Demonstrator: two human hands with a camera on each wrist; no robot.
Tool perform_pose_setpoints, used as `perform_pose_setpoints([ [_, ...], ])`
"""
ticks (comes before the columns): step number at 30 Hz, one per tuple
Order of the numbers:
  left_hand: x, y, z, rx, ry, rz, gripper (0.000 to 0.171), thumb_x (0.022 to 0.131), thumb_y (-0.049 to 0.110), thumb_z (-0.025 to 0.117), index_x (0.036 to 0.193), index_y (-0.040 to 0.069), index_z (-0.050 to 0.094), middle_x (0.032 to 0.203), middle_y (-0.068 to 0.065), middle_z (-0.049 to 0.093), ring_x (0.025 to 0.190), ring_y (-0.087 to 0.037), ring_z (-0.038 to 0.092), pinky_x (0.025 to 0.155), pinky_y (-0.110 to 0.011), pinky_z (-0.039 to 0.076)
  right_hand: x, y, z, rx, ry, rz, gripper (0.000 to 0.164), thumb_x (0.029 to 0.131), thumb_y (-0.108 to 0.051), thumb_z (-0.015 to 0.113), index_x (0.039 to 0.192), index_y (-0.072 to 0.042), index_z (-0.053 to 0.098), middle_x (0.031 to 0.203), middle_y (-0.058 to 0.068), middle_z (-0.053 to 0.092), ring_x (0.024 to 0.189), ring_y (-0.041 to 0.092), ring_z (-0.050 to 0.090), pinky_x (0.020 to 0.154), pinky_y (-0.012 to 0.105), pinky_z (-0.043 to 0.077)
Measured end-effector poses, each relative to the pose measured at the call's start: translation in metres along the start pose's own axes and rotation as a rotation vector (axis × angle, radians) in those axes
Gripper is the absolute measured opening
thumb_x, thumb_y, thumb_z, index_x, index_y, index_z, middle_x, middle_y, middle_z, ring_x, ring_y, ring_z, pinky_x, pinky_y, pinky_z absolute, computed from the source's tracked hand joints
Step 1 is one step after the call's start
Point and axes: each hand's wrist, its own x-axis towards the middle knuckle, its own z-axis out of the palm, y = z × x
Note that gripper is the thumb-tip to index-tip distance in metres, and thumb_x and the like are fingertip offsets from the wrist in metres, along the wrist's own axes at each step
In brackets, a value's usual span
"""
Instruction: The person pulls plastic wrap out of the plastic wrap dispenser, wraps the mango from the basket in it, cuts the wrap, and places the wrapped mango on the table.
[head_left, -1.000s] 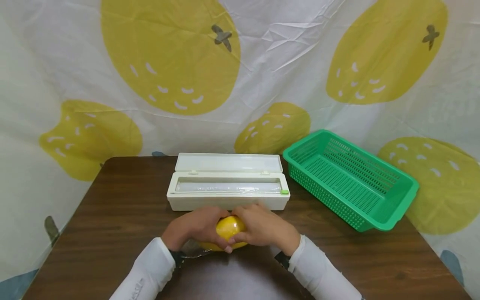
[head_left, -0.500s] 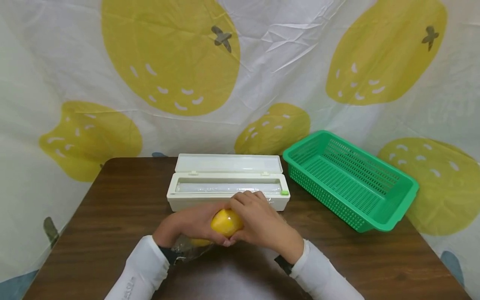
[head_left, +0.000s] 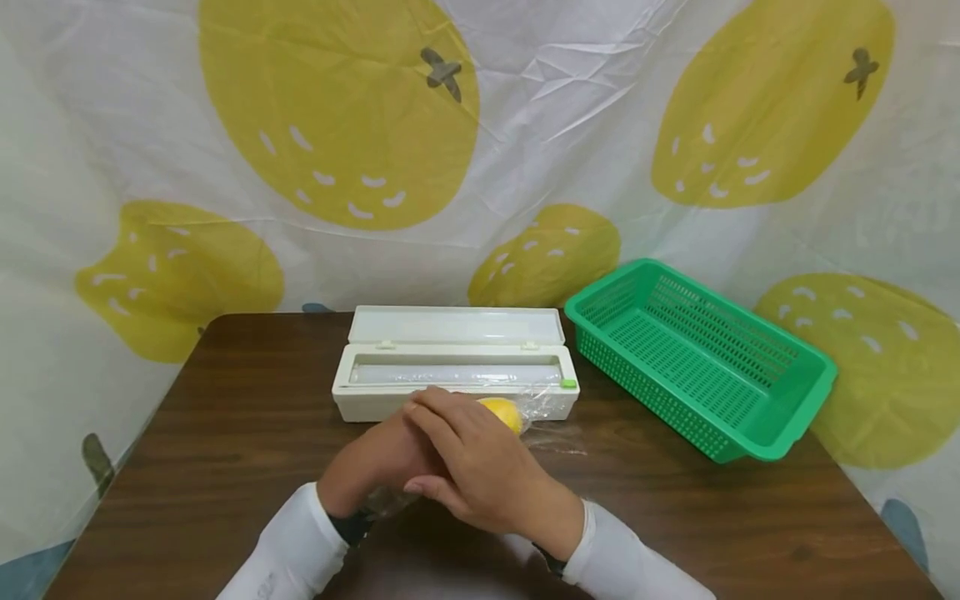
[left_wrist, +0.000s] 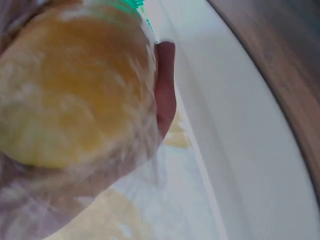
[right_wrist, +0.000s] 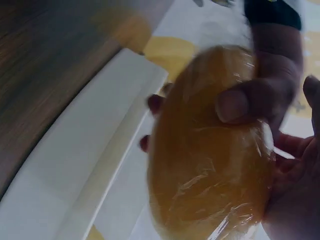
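Observation:
A yellow mango (head_left: 502, 412) wrapped in clear cling film (head_left: 542, 404) is in my left hand (head_left: 378, 462), in front of the white box. The right wrist view shows the left thumb pressed on the mango (right_wrist: 200, 160) and fingertips coming round its far side. Film lies tight and wrinkled over the fruit, with a loose end sticking out to the right. My right hand (head_left: 480, 467) lies across the left hand with its fingers extended, hiding most of the fruit from the head view. In the left wrist view the wrapped mango (left_wrist: 75, 95) fills the upper left.
Behind the hands stands a white cling film dispenser (head_left: 450, 407), lid raised, with a film roll inside and a green slide cutter (head_left: 568, 384). A green plastic basket (head_left: 645, 392) is at the back right of the brown table (head_left: 225, 433). A fruit-print cloth (head_left: 337, 267) hangs behind.
The mango has turned and its visible end has moved right, with film trailing from it. My right hand has gone from gripping the fruit's side to lying over the left hand.

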Motion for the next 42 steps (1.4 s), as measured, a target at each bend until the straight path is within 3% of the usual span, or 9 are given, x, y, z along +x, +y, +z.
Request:
perform_pose_setpoints([
  [3, -0.004, 0.007, -0.002, 0.274, 0.058, 0.112, 0.035, 0.091, 0.011, 0.063, 0.122, -0.005, 0.067, 0.126, -0.017, 0.068, 0.117, -0.029, 0.059, 0.098, -0.045, 0.050, -0.001, -0.002, 0.004, -0.060, -0.005, 0.019, 0.071, 0.096, -0.049, 0.055, 0.142, 0.004, 0.045, 0.146, 0.021, 0.048, 0.138, 0.028, 0.038, 0.111, 0.045, 0.040],
  [5, -0.005, 0.008, -0.001, 0.325, 0.105, 0.136, 0.035, 0.089, 0.009, 0.065, 0.120, -0.005, 0.068, 0.123, -0.017, 0.070, 0.115, -0.028, 0.060, 0.097, -0.044, 0.051, -0.002, -0.002, 0.005, -0.083, -0.012, 0.043, 0.072, 0.098, -0.052, 0.049, 0.142, 0.004, 0.044, 0.146, 0.021, 0.048, 0.138, 0.029, 0.038, 0.110, 0.045, 0.041],
  [8, -0.005, 0.009, -0.001, 0.286, 0.119, 0.106, 0.036, 0.086, 0.008, 0.068, 0.119, -0.006, 0.067, 0.121, -0.017, 0.071, 0.112, -0.027, 0.061, 0.097, -0.043, 0.051, -0.002, -0.002, 0.004, -0.115, -0.036, 0.087, 0.076, 0.100, -0.058, 0.036, 0.143, 0.003, 0.044, 0.146, 0.020, 0.048, 0.135, 0.027, 0.042, 0.107, 0.043, 0.044],
  [11, -0.005, 0.012, -0.004, 0.124, 0.123, 0.011, 0.042, 0.083, 0.014, 0.074, 0.120, -0.004, 0.066, 0.118, -0.014, 0.072, 0.109, -0.023, 0.061, 0.097, -0.043, 0.051, -0.001, 0.000, 0.002, -0.164, -0.040, 0.118, 0.082, 0.100, -0.063, 0.023, 0.144, 0.003, 0.044, 0.144, 0.018, 0.051, 0.127, 0.026, 0.050, 0.100, 0.042, 0.050],
  [15, -0.003, 0.018, -0.009, 0.007, 0.145, -0.083, 0.055, 0.068, 0.023, 0.083, 0.115, 0.001, 0.066, 0.108, -0.007, 0.071, 0.097, -0.018, 0.061, 0.089, -0.041, 0.055, -0.001, 0.006, -0.002, -0.184, -0.018, 0.159, 0.088, 0.098, -0.066, 0.015, 0.143, 0.003, 0.045, 0.140, 0.017, 0.056, 0.116, 0.028, 0.059, 0.088, 0.043, 0.056],
  [18, 0.000, 0.025, -0.013, 0.057, 0.168, -0.112, 0.062, 0.060, 0.024, 0.084, 0.114, 0.000, 0.063, 0.102, -0.007, 0.068, 0.089, -0.018, 0.060, 0.080, -0.040, 0.058, -0.002, 0.010, -0.007, -0.164, -0.008, 0.205, 0.090, 0.096, -0.069, 0.013, 0.142, 0.002, 0.045, 0.138, 0.015, 0.058, 0.109, 0.028, 0.063, 0.080, 0.045, 0.059],
  [21, 0.001, 0.031, -0.017, 0.157, 0.195, -0.124, 0.065, 0.060, 0.025, 0.084, 0.114, -0.002, 0.061, 0.097, -0.010, 0.066, 0.079, -0.022, 0.060, 0.071, -0.041, 0.058, -0.002, 0.014, -0.011, -0.157, 0.005, 0.230, 0.091, 0.094, -0.070, 0.014, 0.140, 0.000, 0.047, 0.135, 0.013, 0.060, 0.104, 0.027, 0.065, 0.075, 0.045, 0.060],
  [30, 0.002, 0.040, -0.025, 0.344, 0.281, -0.138, 0.062, 0.059, 0.024, 0.081, 0.111, -0.003, 0.061, 0.096, -0.012, 0.068, 0.070, -0.027, 0.058, 0.061, -0.042, 0.056, -0.002, 0.017, -0.015, -0.136, 0.136, 0.222, 0.083, 0.097, -0.068, 0.022, 0.129, 0.000, 0.058, 0.123, 0.014, 0.067, 0.105, 0.025, 0.065, 0.078, 0.044, 0.061],
  [42, 0.002, 0.042, -0.028, 0.339, 0.333, -0.134, 0.071, 0.054, 0.026, 0.084, 0.114, -0.003, 0.061, 0.098, -0.011, 0.071, 0.075, -0.026, 0.062, 0.067, -0.041, 0.057, -0.001, 0.022, -0.008, -0.037, 0.278, 0.260, 0.075, 0.098, -0.064, 0.027, 0.113, 0.000, 0.062, 0.105, 0.013, 0.071, 0.087, 0.021, 0.068, 0.066, 0.041, 0.063],
])
